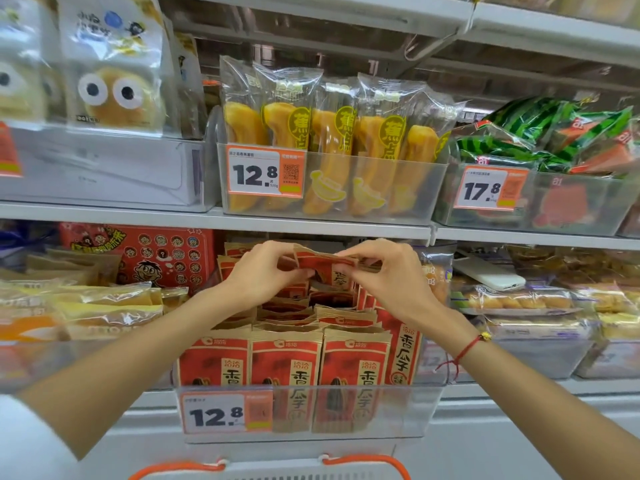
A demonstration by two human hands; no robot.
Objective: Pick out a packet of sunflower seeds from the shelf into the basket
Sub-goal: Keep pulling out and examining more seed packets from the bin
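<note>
Pinching the top edge of one packet of sunflower seeds (327, 266), the fingers (294, 261) of the left hand (263, 271) close on its left corner and those of the right hand (384, 271) on its right corner. Both grips are near fully closed, thumbs in front, fingertips behind. The packet sits raised at the rear of the clear bin (398, 414), at 12 o'clock from the front row of matching red-and-tan packets (287, 365). A price tag reading 12.8 (216, 415) is fixed to the bin front at 7 o'clock from the held packet. A red string bracelet (465, 351) circles the right wrist. The basket (270, 471), with orange handles, shows at 6 o'clock along the bottom frame edge. On the shelf above, at 12 o'clock, stand banana cake packs (332, 140); watermelon-patterned packs (540, 140) lie at 2 o'clock.
</note>
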